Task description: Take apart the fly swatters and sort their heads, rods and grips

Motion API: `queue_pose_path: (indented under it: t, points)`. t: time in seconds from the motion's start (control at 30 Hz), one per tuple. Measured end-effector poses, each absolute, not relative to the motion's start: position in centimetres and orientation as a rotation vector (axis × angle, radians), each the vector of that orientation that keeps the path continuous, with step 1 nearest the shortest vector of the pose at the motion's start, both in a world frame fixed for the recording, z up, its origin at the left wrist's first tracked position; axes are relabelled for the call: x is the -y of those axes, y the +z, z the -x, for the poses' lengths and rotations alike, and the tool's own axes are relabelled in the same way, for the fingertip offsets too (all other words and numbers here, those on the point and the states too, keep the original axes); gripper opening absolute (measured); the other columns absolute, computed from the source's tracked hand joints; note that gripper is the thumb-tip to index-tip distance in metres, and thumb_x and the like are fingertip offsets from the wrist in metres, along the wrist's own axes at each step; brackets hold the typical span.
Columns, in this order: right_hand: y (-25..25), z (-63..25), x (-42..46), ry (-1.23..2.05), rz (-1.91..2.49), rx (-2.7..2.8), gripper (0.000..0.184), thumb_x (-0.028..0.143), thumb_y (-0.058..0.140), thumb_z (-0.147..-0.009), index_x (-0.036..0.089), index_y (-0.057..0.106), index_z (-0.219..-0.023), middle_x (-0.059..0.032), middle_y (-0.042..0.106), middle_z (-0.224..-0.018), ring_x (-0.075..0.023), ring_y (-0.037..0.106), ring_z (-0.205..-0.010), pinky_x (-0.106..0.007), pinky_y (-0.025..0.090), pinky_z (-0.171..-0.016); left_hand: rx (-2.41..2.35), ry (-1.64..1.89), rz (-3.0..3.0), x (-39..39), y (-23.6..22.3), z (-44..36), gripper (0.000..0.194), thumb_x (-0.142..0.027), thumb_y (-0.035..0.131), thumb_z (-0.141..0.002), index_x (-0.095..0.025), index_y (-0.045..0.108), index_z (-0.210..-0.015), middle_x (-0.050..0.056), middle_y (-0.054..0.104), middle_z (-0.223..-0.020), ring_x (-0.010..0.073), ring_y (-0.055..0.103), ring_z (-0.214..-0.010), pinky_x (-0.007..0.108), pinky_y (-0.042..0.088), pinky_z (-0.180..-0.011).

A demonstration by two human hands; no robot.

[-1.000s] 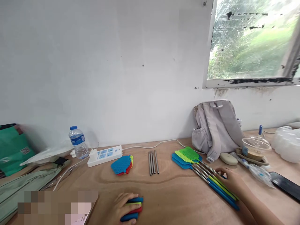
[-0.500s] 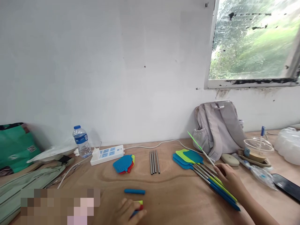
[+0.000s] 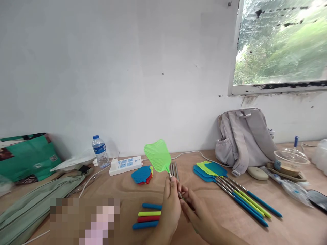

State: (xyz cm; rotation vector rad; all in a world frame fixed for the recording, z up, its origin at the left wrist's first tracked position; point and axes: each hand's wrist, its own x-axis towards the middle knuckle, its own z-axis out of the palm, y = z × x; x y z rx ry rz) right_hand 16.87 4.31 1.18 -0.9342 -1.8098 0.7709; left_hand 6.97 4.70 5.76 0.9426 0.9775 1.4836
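A green fly swatter [image 3: 157,156] is held up in front of me by its metal rod, its mesh head tilted to the upper left. My left hand [image 3: 171,206] is wrapped round the rod just below the head. Lower down, my right hand [image 3: 195,207] grips the same swatter, covering most of its handle. Behind the hands stand several metal rods [image 3: 174,168], partly hidden. Left of my hands lie loose handle grips: a blue one [image 3: 152,206], a yellow one [image 3: 149,214], a red one [image 3: 149,218] and another blue one [image 3: 145,225].
Several fly swatters [image 3: 238,194] lie on the right. Loose swatter heads [image 3: 142,175] sit left of centre by a power strip [image 3: 125,165]. A water bottle [image 3: 100,152], a grey backpack [image 3: 244,137], a plastic cup [image 3: 291,160] and a green bag [image 3: 30,156] line the wall.
The green swatter has moved from the pile on the right to the middle, in my right hand. My left hand has left the loose grips and taken hold of its rod.
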Motion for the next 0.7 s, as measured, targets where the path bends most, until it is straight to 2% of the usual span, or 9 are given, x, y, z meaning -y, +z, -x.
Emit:
queue_pose_path:
  t: [0.1, 0.2, 0.37, 0.5, 0.6, 0.7]
  points:
    - [2.5, -16.4, -3.5, 0.747, 0.990, 1.978, 0.025, 0.037, 0.034, -0.091, 0.020, 0.051, -0.086, -0.0016, 0.059, -0.070, -0.0137, 0.053, -0.057, -0.022, 0.036, -0.053, -0.863, 1.604, -0.816, -4.6, 6.5, -6.7, 0.048, -0.063, 0.054, -0.070, -0.021, 0.034, -0.059, -0.009, 0.033, -0.049, 0.0060, 0.033, -0.043, 0.021, 0.031, -0.046]
    - [3.6, -16.1, -2.8, 0.828, 0.973, 1.971, 0.032, 0.041, 0.031, -0.092, 0.019, 0.048, -0.075, 0.0007, 0.053, -0.059, -0.0123, 0.049, -0.052, -0.021, 0.032, -0.050, -0.767, 1.587, -0.750, -4.4, 7.4, -6.1, 0.048, -0.060, 0.057, -0.070, -0.019, 0.035, -0.059, -0.011, 0.027, -0.044, 0.0037, 0.022, -0.039, 0.021, 0.029, -0.047]
    - [5.2, -15.8, -2.4, 1.140, 0.898, 1.834, 0.045, 0.055, 0.033, -0.087, 0.019, 0.041, -0.061, 0.0036, 0.046, -0.048, -0.0087, 0.043, -0.044, -0.020, 0.031, -0.046, -0.591, 1.500, -0.613, -4.1, 9.1, -5.4, 0.046, -0.058, 0.057, -0.073, -0.019, 0.036, -0.060, -0.012, 0.023, -0.043, 0.0024, 0.017, -0.038, 0.020, 0.029, -0.046]
    - [6.7, -15.6, -2.4, 1.547, 0.790, 1.561, 0.050, 0.067, 0.046, -0.075, 0.020, 0.039, -0.059, 0.0079, 0.038, -0.042, -0.0052, 0.033, -0.036, -0.019, 0.025, -0.038, -0.493, 1.446, -0.528, -4.2, 9.8, -5.2, 0.040, -0.049, 0.053, -0.080, -0.018, 0.037, -0.061, -0.012, 0.022, -0.043, 0.0026, 0.016, -0.037, 0.019, 0.028, -0.043]
    - [7.4, -15.4, -2.4, 1.872, 0.712, 1.311, 0.050, 0.066, 0.056, -0.068, 0.019, 0.040, -0.061, 0.0108, 0.036, -0.037, -0.0029, 0.024, -0.031, -0.017, 0.020, -0.034, -0.452, 1.405, -0.453, -4.5, 10.2, -4.7, 0.038, -0.046, 0.045, -0.086, -0.018, 0.038, -0.061, -0.011, 0.021, -0.043, 0.0032, 0.017, -0.037, 0.018, 0.027, -0.041]
    - [7.3, -15.1, -2.4, 2.148, 0.568, 1.137, 0.048, 0.064, 0.059, -0.067, 0.019, 0.042, -0.064, 0.0131, 0.033, -0.034, -0.0021, 0.018, -0.027, -0.017, 0.018, -0.033, -0.434, 1.442, -0.433, -4.6, 11.0, -3.8, 0.039, -0.043, 0.039, -0.089, -0.017, 0.037, -0.060, -0.011, 0.017, -0.044, 0.0035, 0.015, -0.037, 0.017, 0.027, -0.041]
